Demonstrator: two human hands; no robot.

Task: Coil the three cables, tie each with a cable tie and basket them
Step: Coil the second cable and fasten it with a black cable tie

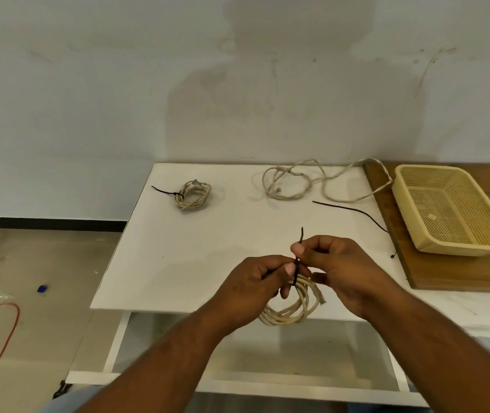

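Your left hand (257,281) grips the coiled cable (291,311), fingers curled. Your right hand (334,263) pinches the black cable tie (296,271), thumb against forefinger.

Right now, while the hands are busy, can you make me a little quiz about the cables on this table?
1. True or false: the basket already has a cable in it.
2. How many cables on the white table are already tied and set down? A none, B one, C three.
3. Fill the gap: the left hand holds the coil while the right hand pinches the tail of a black ____ wrapped round it.

Key
1. False: it holds no cable.
2. B: the tied coil at the far left.
3. cable tie.
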